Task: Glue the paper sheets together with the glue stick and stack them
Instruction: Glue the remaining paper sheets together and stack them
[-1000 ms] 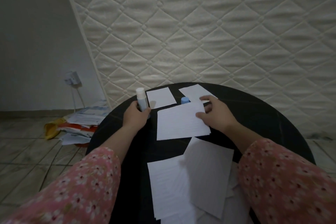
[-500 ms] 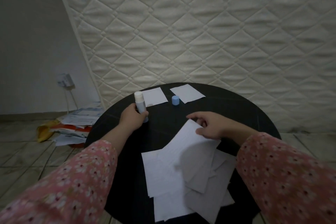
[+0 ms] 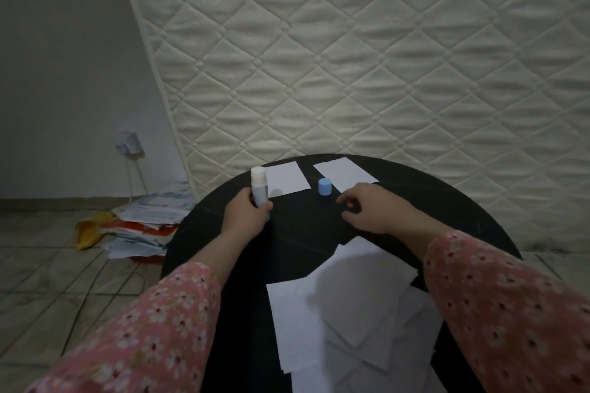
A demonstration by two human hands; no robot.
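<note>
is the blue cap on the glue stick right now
No, the blue cap stands by itself on the table, apart from the uncapped glue stick that the left hand holds upright.

The desk (image 3: 415, 195) right of centre looks dark, smooth and faintly glossy. Matt white paper sheets (image 3: 338, 313) lie at lower centre. The glue stick (image 3: 259, 190) and blue cap (image 3: 324, 191) seem smooth plastic. Quilted cloth covers the mattress (image 3: 351, 57) above; the sleeves (image 3: 510, 306) are floral fabric.
</note>
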